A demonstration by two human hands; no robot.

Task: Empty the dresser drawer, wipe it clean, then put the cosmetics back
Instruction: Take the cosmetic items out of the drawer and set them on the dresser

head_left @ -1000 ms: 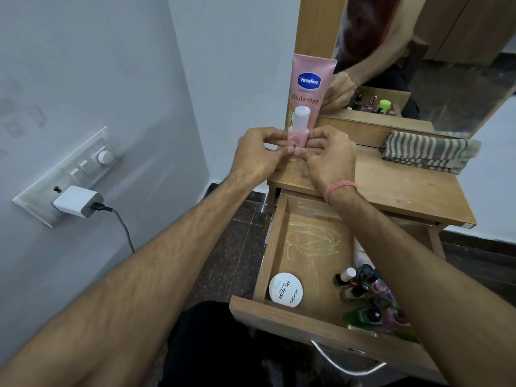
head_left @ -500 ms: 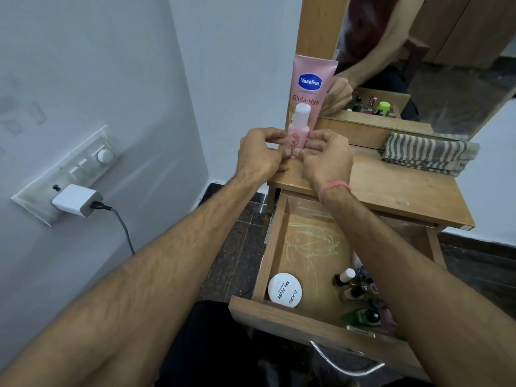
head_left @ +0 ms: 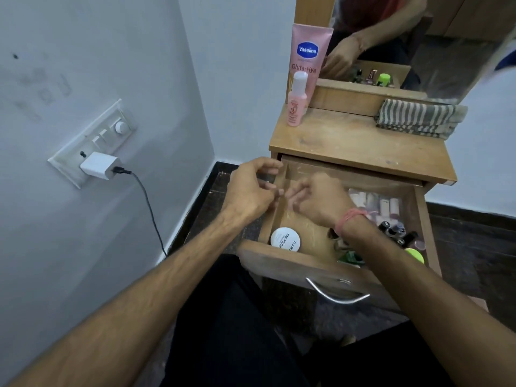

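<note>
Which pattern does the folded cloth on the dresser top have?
The cloth has grey and off-white stripes; the head view shows it, at the right near the mirror.

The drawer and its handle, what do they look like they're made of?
The drawer looks like light brown wood or wood veneer, matte, with visible grain and pale scuff marks inside. Its handle looks like bare metal: a thin, silvery, shiny curved bar.

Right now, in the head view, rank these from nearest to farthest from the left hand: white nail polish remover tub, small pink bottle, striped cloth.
From the left hand:
1. White nail polish remover tub, in the drawer's front-left corner.
2. Small pink bottle, dresser top, back left.
3. Striped cloth, dresser top, back right.
</note>
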